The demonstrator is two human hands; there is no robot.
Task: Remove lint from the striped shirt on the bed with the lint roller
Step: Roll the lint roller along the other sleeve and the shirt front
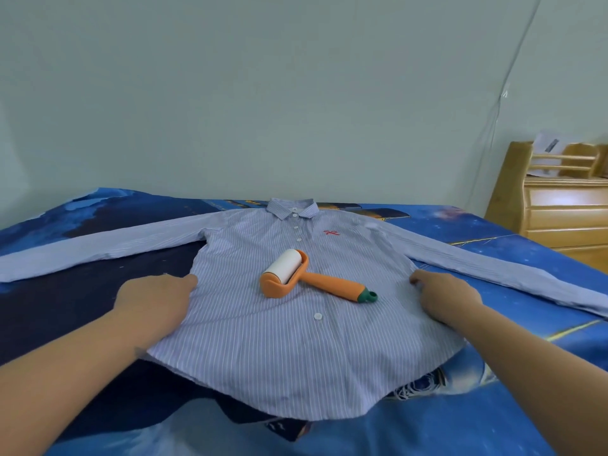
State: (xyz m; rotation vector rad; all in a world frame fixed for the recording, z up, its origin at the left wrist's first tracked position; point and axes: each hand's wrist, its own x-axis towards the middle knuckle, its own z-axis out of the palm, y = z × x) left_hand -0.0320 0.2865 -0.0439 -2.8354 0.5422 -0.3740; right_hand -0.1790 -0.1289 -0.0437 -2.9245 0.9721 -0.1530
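Note:
A light blue striped shirt (pixel 283 343) lies flat and buttoned on the bed, collar away from me, both sleeves spread out sideways. An orange lint roller (pixel 312 278) with a white roll and a green handle tip lies on the shirt's chest, untouched. My left hand (pixel 154 301) rests at the shirt's left side seam, fingers curled against the fabric edge. My right hand (pixel 444 294) presses on the shirt's right side, fingers bent down onto the cloth. Whether either hand pinches the fabric I cannot tell.
The bed (pixel 526 406) has a dark and bright blue printed sheet. A wooden dresser (pixel 566 212) stands at the far right beyond the bed. A pale wall rises behind, with a thin cord (pixel 500 103) hanging at the right.

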